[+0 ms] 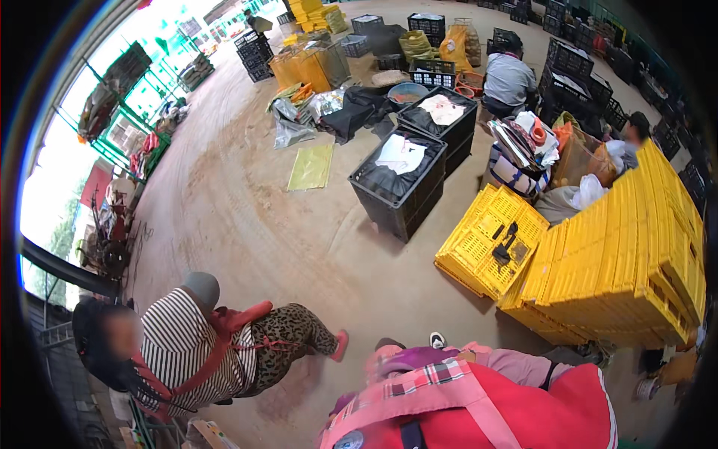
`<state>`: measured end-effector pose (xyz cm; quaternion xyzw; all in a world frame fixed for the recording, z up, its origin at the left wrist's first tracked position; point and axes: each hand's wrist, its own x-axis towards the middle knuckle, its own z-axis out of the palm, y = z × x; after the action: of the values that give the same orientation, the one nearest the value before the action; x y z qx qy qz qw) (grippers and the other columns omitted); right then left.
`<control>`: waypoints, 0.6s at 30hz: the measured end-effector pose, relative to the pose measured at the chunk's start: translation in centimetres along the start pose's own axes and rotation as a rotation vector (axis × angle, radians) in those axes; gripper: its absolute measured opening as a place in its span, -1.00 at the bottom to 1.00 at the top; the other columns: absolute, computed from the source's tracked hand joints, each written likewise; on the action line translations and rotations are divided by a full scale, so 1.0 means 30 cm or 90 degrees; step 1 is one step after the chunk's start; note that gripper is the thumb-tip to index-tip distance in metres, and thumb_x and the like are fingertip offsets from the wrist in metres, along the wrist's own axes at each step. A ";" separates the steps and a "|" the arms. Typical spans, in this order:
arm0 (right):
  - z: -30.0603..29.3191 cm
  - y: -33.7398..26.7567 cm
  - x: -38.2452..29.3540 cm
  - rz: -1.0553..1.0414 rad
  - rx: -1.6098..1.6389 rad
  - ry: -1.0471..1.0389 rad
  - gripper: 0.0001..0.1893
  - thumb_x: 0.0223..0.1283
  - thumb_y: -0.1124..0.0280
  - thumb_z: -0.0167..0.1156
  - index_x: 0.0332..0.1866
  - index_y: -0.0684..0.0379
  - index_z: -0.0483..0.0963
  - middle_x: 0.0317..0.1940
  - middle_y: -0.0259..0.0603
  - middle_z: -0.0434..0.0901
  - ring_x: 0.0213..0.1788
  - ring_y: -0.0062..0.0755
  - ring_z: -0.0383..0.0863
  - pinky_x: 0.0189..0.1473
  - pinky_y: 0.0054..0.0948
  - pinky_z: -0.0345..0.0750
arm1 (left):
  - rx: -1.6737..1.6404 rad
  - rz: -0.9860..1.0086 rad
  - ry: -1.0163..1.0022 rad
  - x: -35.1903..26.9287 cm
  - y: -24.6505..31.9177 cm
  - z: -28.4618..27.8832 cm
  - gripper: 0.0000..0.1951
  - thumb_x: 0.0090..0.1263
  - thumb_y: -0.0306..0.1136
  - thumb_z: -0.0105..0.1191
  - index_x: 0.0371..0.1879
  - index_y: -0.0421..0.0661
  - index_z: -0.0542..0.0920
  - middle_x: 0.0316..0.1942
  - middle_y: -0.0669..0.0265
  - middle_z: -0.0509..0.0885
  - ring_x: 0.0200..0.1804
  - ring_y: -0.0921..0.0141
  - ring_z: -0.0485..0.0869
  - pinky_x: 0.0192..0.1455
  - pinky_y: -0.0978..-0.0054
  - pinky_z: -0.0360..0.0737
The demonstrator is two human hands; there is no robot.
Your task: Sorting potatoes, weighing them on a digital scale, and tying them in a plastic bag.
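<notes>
At the bottom, a red garment with pink and plaid straps (415, 387) fills the near view. A pink sleeve with a dark band runs in from the right to a small bit of skin, seemingly my right hand (468, 355), beside bunched purple cloth (418, 359). Its fingers and anything in them are hidden. My left hand is not in view. A black-and-white shoe (437, 339) shows just beyond the cloth. Farther ahead stand black plastic crates (395, 207) with dark liners and white sheets on top. To their right is a stack of yellow plastic crates (594, 269).
A person in a striped top (179, 337) is close on the left. Another person (509, 78) sits beyond the black crates. A yellow-green sheet (311, 167) lies on the floor (269, 224). A bulky bag (516, 168) is behind the yellow crates, near a person in a dark cap.
</notes>
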<state>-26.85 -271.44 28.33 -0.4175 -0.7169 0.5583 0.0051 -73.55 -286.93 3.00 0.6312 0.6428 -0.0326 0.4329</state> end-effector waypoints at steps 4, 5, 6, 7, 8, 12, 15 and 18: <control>-0.219 -0.063 0.353 -0.046 -0.022 -0.031 -0.47 0.05 -0.01 0.13 0.12 0.00 0.38 -0.08 -0.03 0.50 -0.06 -0.06 0.50 0.00 -0.27 0.43 | -0.202 -0.111 0.003 0.292 0.173 -0.181 -0.80 0.25 -0.22 -0.04 -0.26 -0.03 0.48 -0.27 0.17 0.59 -0.27 0.16 0.58 -0.26 0.24 0.52; -0.272 -0.088 0.456 -0.059 -0.031 -0.046 -0.47 0.05 -0.01 0.13 0.12 0.00 0.38 -0.08 -0.03 0.50 -0.06 -0.06 0.50 0.00 -0.28 0.43 | -0.233 -0.102 0.023 0.375 0.191 -0.245 -0.81 0.25 -0.22 -0.04 -0.26 -0.04 0.48 -0.27 0.18 0.59 -0.27 0.18 0.58 -0.26 0.26 0.52; -0.317 -0.111 0.552 -0.068 -0.037 -0.056 -0.48 0.05 -0.01 0.13 0.12 0.00 0.38 -0.08 -0.04 0.50 -0.06 -0.06 0.50 0.00 -0.28 0.43 | -0.254 -0.094 0.037 0.449 0.205 -0.314 -0.81 0.26 -0.22 -0.04 -0.26 -0.04 0.48 -0.28 0.19 0.58 -0.28 0.20 0.57 -0.27 0.28 0.52; -0.386 -0.136 0.642 -0.071 -0.047 -0.060 -0.48 0.05 -0.01 0.13 0.12 0.00 0.38 -0.08 -0.04 0.50 -0.06 -0.06 0.50 0.00 -0.28 0.44 | -0.266 -0.086 0.050 0.527 0.205 -0.391 -0.81 0.26 -0.22 -0.04 -0.26 -0.04 0.48 -0.28 0.20 0.58 -0.29 0.22 0.57 -0.28 0.30 0.51; -0.452 -0.154 0.723 -0.071 -0.057 -0.062 -0.48 0.05 -0.01 0.13 0.12 -0.01 0.38 -0.08 -0.04 0.50 -0.06 -0.06 0.50 -0.01 -0.28 0.44 | -0.271 -0.087 0.053 0.589 0.205 -0.464 -0.81 0.27 -0.22 -0.04 -0.26 -0.04 0.47 -0.28 0.21 0.57 -0.30 0.24 0.57 -0.29 0.33 0.51; -0.677 -0.274 0.954 -0.063 -0.055 -0.049 -0.49 0.05 0.00 0.13 0.12 -0.02 0.38 -0.08 -0.04 0.50 -0.07 -0.07 0.51 -0.01 -0.29 0.44 | -0.191 -0.127 0.031 0.723 0.048 -0.774 -0.81 0.29 -0.22 -0.04 -0.26 -0.05 0.46 -0.29 0.25 0.56 -0.33 0.32 0.56 -0.33 0.41 0.50; -0.816 -0.347 1.100 -0.049 -0.047 -0.043 -0.49 0.05 0.01 0.13 0.12 -0.02 0.38 -0.08 -0.04 0.50 -0.07 -0.08 0.51 -0.02 -0.29 0.45 | -0.132 -0.054 0.099 0.887 -0.143 -1.003 -0.81 0.31 -0.21 -0.04 -0.26 -0.06 0.46 -0.30 0.28 0.55 -0.36 0.38 0.55 -0.36 0.48 0.49; -0.924 -0.352 1.273 -0.027 -0.036 -0.027 -0.49 0.05 0.01 0.14 0.12 -0.03 0.38 -0.09 -0.05 0.50 -0.07 -0.08 0.52 -0.02 -0.30 0.45 | -0.473 -0.075 0.240 1.222 -0.013 -1.326 -0.84 0.33 -0.33 -0.04 -0.15 -0.04 0.44 -0.32 0.34 0.50 -0.37 0.45 0.51 -0.40 0.55 0.44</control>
<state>-44.85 -226.58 29.74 -0.3899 -0.7411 0.5465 -0.0103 -88.08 -234.89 5.68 0.3896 0.7136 0.2925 0.5035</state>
